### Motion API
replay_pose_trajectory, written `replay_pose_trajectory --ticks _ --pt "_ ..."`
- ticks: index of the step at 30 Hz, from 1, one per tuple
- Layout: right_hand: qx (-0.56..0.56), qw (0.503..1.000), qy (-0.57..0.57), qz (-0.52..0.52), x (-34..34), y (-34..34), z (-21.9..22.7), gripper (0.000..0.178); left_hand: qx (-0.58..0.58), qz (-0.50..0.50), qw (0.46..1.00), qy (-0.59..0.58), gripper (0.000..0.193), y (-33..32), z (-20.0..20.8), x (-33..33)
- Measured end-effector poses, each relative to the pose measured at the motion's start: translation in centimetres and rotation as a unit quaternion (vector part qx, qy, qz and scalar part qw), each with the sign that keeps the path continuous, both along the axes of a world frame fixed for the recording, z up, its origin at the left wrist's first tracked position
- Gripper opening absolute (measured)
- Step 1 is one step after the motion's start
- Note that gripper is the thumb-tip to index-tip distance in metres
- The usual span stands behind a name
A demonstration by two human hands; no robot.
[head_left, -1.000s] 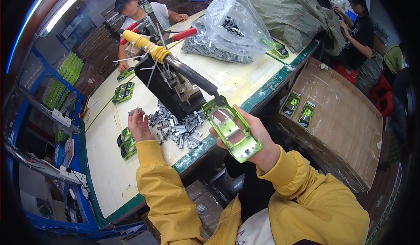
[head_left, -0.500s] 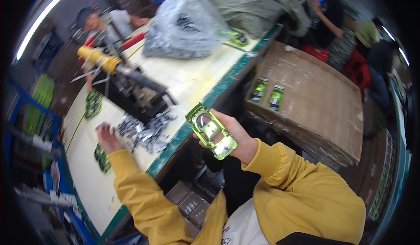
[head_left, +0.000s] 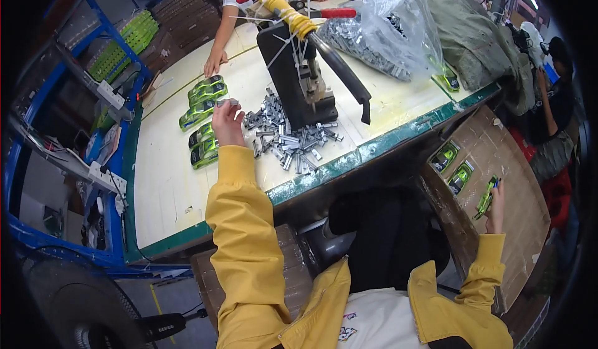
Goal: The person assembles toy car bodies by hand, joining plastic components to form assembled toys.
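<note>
My left hand (head_left: 228,126) is raised over the table beside a pile of small grey metal clips (head_left: 289,138), with its fingers pinched on one metal clip (head_left: 228,102). Several shiny green toy cars (head_left: 203,125) stand in a row just left of that hand. Out to the right, my right hand (head_left: 496,207) grips a green toy car body (head_left: 486,198) from the side, low over a large brown carton (head_left: 520,224). Two more green toy cars (head_left: 461,177) lie on the carton near its left edge.
A hand press (head_left: 305,78) with a yellow-wrapped lever stands behind the clips. Beyond it sits a clear plastic bag (head_left: 398,31) of clips. Another person's hand (head_left: 215,62) touches the table by the cars. A black fan (head_left: 93,311) is at lower left.
My right hand has carried the toy car from in front of me to over the carton. My view has swung left, and the other person's hand now reaches toward the row of cars.
</note>
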State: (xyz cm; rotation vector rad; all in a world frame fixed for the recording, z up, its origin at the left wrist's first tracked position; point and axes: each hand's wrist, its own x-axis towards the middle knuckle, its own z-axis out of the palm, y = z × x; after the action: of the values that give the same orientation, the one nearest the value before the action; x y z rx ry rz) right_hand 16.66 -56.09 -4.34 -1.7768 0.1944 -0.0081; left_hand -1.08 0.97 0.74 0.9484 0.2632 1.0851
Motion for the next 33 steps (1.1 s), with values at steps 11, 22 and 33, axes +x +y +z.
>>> replay_pose_trajectory --ticks 11,22,33 --pt "-0.533 0.845 0.036 -0.038 1.7 2.6 -4.5 0.063 0.004 -0.001 0.999 0.036 0.007 -1.2 -0.4 0.3" --pt "-0.384 0.859 -0.324 0.105 -3.9 6.8 -2.3 0.048 0.102 0.078 0.989 0.075 0.008 -0.4 1.5 -1.4" --pt "0.06 0.708 -0.257 0.655 -19.0 27.6 5.2 0.04 0.22 0.086 0.929 0.285 0.01 7.4 -1.0 -12.7"
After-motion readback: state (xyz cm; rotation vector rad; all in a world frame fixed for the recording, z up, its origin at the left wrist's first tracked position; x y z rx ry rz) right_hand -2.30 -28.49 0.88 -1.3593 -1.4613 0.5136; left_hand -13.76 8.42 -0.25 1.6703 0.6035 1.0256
